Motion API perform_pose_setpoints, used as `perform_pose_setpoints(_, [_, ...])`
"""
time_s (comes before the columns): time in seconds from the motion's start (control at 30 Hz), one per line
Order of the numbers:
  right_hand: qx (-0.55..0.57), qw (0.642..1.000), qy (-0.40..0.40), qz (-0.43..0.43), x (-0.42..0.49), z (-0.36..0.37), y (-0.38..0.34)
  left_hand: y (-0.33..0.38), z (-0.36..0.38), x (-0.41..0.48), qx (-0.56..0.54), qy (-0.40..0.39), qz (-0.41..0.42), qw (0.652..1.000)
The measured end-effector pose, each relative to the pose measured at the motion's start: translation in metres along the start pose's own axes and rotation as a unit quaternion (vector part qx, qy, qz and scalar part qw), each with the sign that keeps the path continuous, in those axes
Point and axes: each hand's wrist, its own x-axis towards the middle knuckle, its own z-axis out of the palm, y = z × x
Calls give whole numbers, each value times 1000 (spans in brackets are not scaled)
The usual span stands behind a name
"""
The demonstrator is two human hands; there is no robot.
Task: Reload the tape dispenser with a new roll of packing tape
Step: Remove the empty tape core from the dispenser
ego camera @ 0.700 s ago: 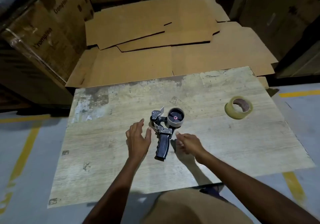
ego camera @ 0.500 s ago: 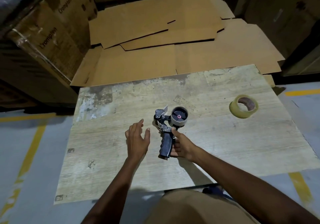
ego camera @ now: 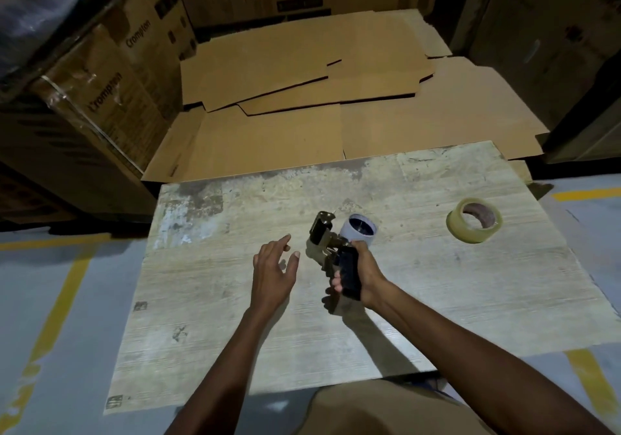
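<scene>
1. Dispenser (ego camera: pixel 339 249) is up off the table, held near the middle of the board, with its dark grip wrapped in the right hand (ego camera: pixel 361 271), whose fingers are clamped round the handle, thumb up by the hub

2. hub (ego camera: pixel 361 229) carries only a pale ring that looks to me like a spent core, no fat roll on it, so I'd say the old one hasn't come off yet, though I can't tell for sure whether it's a bare core or a thin last layer

3. left hand (ego camera: pixel 274 271) hovers just left of the dispenser, fingers spread apart, holding nothing and not touching the tool

4. new roll of packing tape (ego camera: pixel 474 221) lies flat on the far right of the table (ego camera: pixel 235 300), well apart from both hands, untouched as far as I can see

5. so progress-wise: tool picked up, that's about it. Left to do is pull the core, fetch the roll, seat it and thread the end past the roller and blade

6. flattened cardboard (ego camera: pixel 302 98) lies beyond the far edge, stacked boxes (ego camera: pixel 111 81) to the left
</scene>
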Motion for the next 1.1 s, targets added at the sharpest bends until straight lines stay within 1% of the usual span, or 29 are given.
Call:
perform_pose_setpoints(0.07, [31,999,-20,4,-6,-8,-18,9,-1,10,-7,12,12,1000])
perform_pose_setpoints(0.13, [75,996,-43,31,-7,-22,-31,18,-2,19,-6,17,27,999])
perform_pose_setpoints(0.23, [146,974,-156,73,-14,-41,-40,29,-4,31,-8,23,53,998])
perform_pose_setpoints(0.3, [169,955,-231,73,-20,-50,-41,39,-4,37,-11,25,62,998])
perform_pose_setpoints(0.37, [167,947,-268,59,-24,-54,-42,48,-4,41,-12,22,74,997])
perform_pose_setpoints(0.43, [134,959,-249,38,-31,-54,-45,58,-3,43,-9,15,93,996])
perform_pose_setpoints(0.5, [56,984,-170,-4,-44,-51,-51,69,-3,44,-4,16,112,994])
perform_pose_setpoints(0.57, [-56,994,-67,-63,-64,-47,-56,78,-4,45,-2,28,126,992])
perform_pose_setpoints(0.6, [-104,990,-27,-93,-72,-46,-58,82,-4,46,-3,34,132,991])
perform_pose_setpoints(0.67, [-183,971,27,-153,-84,-44,-59,87,-4,47,-6,45,146,988])
perform_pose_setpoints(0.73, [-220,952,68,-200,-89,-43,-58,89,-3,45,-8,55,156,986])
perform_pose_setpoints(0.83, [-226,941,102,-232,-92,-42,-54,94,-2,38,-5,58,169,984])
perform_pose_setpoints(0.93, [-239,927,115,-264,-89,-44,-53,101,0,34,29,39,204,978])
perform_pose_setpoints(1.03, [-244,925,124,-264,-85,-44,-51,104,7,32,79,27,246,966])
perform_pose_setpoints(1.1, [-254,920,129,-269,-80,-46,-48,104,11,32,96,21,256,962])
